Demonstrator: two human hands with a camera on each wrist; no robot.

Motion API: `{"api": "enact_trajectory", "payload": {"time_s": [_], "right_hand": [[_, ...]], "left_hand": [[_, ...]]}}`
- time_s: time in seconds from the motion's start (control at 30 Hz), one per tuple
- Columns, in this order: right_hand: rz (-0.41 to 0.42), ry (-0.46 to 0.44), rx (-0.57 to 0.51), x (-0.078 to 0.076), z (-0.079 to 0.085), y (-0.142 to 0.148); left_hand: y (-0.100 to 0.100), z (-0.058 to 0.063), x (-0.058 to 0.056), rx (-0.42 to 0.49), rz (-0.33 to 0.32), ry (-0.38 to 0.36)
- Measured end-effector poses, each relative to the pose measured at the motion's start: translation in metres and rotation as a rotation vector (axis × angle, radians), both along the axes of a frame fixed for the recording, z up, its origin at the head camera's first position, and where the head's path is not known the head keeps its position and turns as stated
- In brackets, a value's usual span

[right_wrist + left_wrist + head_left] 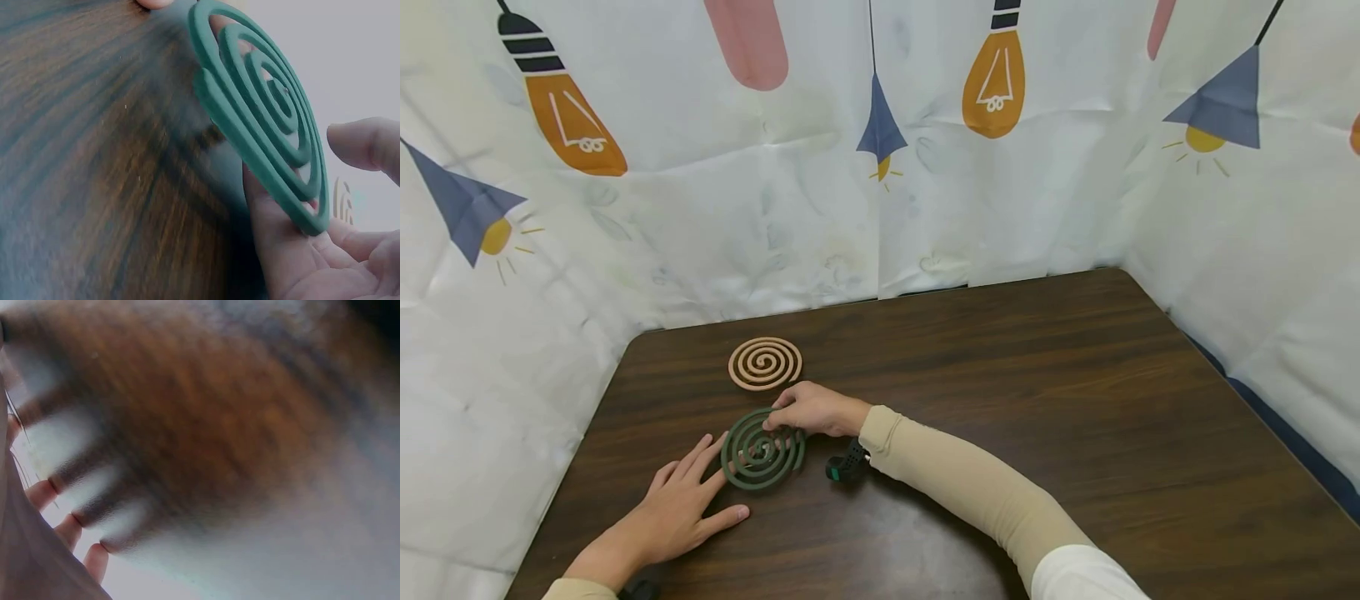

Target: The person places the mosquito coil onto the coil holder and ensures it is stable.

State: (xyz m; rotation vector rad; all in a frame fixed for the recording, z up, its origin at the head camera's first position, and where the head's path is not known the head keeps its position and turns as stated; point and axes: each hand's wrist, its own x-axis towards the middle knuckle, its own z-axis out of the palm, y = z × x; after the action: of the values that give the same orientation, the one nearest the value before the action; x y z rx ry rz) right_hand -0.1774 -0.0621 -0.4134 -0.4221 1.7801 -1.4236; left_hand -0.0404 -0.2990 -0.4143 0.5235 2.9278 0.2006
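A green mosquito coil (pixel 763 448), raised and tilted off the table, is held by my right hand (pixel 820 409). In the right wrist view, fingers lie behind the coil (pixel 250 119) and the thumb is at its edge; whether the thumb touches it I cannot tell. My left hand (pixel 675 508) rests on the table with fingers spread, its foremost fingers reaching the coil's left side, partly hidden by it. In the left wrist view, the left hand's fingertips (pixel 69 528) meet the table top. A tan mosquito coil (pixel 765 364) lies flat just beyond the right hand.
The dark wood-grain table (pixel 1000 375) extends far to the right. A white curtain (pixel 820 225) printed with lamps and bulbs hangs behind and at the sides. A black strap (pixel 847 461) with a green part is at the right wrist.
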Motion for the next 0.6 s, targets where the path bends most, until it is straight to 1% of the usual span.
{"api": "enact_trajectory", "payload": {"time_s": [0.13, 0.4, 0.6], "right_hand": [[-0.006, -0.032, -0.032, -0.004, -0.002, 0.005], [-0.02, -0.021, -0.037, -0.011, -0.005, 0.021], [-0.038, -0.075, -0.057, -0.017, -0.006, 0.038]], "left_hand": [[-0.001, -0.002, -0.002, -0.004, -0.001, 0.001], [-0.005, -0.005, -0.004, -0.008, 0.0, 0.017], [-0.007, -0.008, -0.007, -0.007, 0.004, -0.005]]}}
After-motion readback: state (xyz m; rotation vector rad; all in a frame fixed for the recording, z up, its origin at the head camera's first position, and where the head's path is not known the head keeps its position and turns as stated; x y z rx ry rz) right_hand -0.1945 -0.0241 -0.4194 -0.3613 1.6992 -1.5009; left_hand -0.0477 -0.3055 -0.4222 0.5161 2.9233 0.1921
